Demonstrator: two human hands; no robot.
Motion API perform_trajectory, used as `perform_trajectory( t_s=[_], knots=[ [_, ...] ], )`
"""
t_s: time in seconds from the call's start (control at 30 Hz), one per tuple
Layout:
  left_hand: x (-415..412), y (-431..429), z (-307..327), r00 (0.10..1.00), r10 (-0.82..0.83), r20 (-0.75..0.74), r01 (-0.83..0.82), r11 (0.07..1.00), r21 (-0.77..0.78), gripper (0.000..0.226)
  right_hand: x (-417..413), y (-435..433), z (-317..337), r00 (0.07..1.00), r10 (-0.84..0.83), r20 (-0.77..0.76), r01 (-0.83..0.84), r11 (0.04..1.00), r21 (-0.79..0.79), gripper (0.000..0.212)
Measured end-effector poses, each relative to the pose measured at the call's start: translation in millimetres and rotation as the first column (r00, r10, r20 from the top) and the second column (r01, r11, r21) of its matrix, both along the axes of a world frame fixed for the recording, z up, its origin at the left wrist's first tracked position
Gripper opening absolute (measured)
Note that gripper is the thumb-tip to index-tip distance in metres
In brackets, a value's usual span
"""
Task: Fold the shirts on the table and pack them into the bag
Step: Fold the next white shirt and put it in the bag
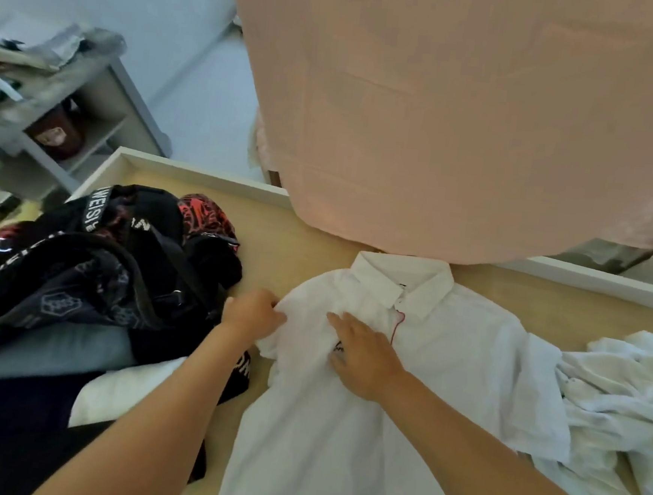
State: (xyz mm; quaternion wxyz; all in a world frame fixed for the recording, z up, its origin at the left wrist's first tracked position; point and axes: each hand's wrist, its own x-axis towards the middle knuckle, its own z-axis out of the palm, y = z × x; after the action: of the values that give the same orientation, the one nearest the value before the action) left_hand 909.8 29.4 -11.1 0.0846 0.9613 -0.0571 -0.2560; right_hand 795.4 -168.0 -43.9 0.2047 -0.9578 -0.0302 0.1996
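On the wooden table (285,252), one white collared shirt (445,354) lies flat with its collar toward the far edge. One crumpled white garment (618,387) lies against its sleeve at the right, and one black bag (120,262) sits at the left. Two hands are on the shirt: the left hand (251,311) pinches fabric at the shoulder with curled fingers, and the right hand (363,351) presses flat on the chest with fingers straight.

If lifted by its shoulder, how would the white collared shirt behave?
Probably floppy: the white collared shirt bunches into creases where the left hand pinches it. Likely light, since it lies thin and flat. The right hand pressing its chest suggests it could slide on the smooth table.
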Motion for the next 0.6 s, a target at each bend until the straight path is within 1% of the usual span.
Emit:
perform_trajectory(
  t_s=[0.03, 0.1, 0.13, 0.17, 0.2, 0.23, 0.27, 0.3, 0.33, 0.37, 0.4, 0.43, 0.47, 0.5, 0.57, 0.6],
  knots=[
    [4, -1, 3, 0.996, -0.005, 0.090, 0.010, 0.998, -0.057, 0.021, 2, -3, -3, 1.000, -0.009, 0.011, 0.010, 0.999, -0.047, 0.068],
    [3, -12, 9, 0.959, -0.052, 0.280, 0.123, 0.962, -0.244, 0.023, 5, -13, -5, 0.996, -0.063, 0.064, 0.070, 0.991, -0.113, 0.070],
    [-2, -20, 13, 0.951, -0.086, 0.297, 0.188, 0.922, -0.337, 0.028, 6, -17, -5, 0.989, -0.118, 0.092, 0.128, 0.986, -0.111, 0.072],
    [-11, -31, 17, 0.957, -0.140, 0.256, 0.234, 0.891, -0.388, 0.035, 7, -20, -5, 0.974, -0.182, 0.133, 0.195, 0.976, -0.092, 0.076],
    [-22, -40, 19, 0.959, -0.199, 0.204, 0.266, 0.880, -0.393, 0.039, 7, -24, -5, 0.954, -0.232, 0.189, 0.248, 0.967, -0.064, 0.082],
    [-34, -48, 21, 0.948, -0.263, 0.178, 0.313, 0.876, -0.368, 0.038, 6, -26, -4, 0.935, -0.238, 0.262, 0.256, 0.966, -0.038, 0.089],
    [-45, -53, 21, 0.928, -0.329, 0.173, 0.370, 0.860, -0.351, 0.034, 6, -28, -2, 0.926, -0.186, 0.330, 0.204, 0.979, -0.021, 0.092],
    [-52, -54, 18, 0.916, -0.368, 0.161, 0.402, 0.833, -0.381, 0.030, 7, -29, 1, 0.926, -0.089, 0.367, 0.099, 0.995, -0.008, 0.091],
    [-57, -51, 15, 0.918, -0.378, 0.122, 0.391, 0.807, -0.443, 0.028, 8, -29, 4, 0.934, 0.014, 0.357, -0.017, 1.000, 0.005, 0.084],
    [-59, -46, 12, 0.928, -0.366, 0.063, 0.348, 0.797, -0.494, 0.032, 9, -29, 6, 0.946, 0.094, 0.310, -0.102, 0.995, 0.008, 0.072],
    [-59, -40, 8, 0.940, -0.341, 0.019, 0.303, 0.809, -0.503, 0.039, 10, -31, 8, 0.955, 0.140, 0.263, -0.140, 0.990, -0.018, 0.056],
    [-58, -32, 3, 0.946, -0.324, -0.004, 0.285, 0.838, -0.466, 0.046, 11, -34, 9, 0.959, 0.159, 0.233, -0.147, 0.987, -0.072, 0.041],
    [-57, -24, -3, 0.945, -0.328, -0.005, 0.299, 0.868, -0.397, 0.052, 12, -38, 10, 0.964, 0.157, 0.216, -0.133, 0.984, -0.121, 0.031],
    [-56, -17, -9, 0.937, -0.350, 0.013, 0.336, 0.888, -0.313, 0.057, 11, -41, 10, 0.967, 0.140, 0.213, -0.109, 0.983, -0.150, 0.026],
    [-58, -5, -19, 0.895, -0.425, 0.137, 0.442, 0.886, -0.138, 0.061, 7, -47, 8, 0.960, 0.093, 0.263, -0.061, 0.990, -0.130, 0.021],
    [-56, -3, -22, 0.858, -0.470, 0.207, 0.494, 0.865, -0.084, 0.054, 4, -48, 8, 0.955, 0.064, 0.289, -0.039, 0.995, -0.089, 0.019]
  ],
)
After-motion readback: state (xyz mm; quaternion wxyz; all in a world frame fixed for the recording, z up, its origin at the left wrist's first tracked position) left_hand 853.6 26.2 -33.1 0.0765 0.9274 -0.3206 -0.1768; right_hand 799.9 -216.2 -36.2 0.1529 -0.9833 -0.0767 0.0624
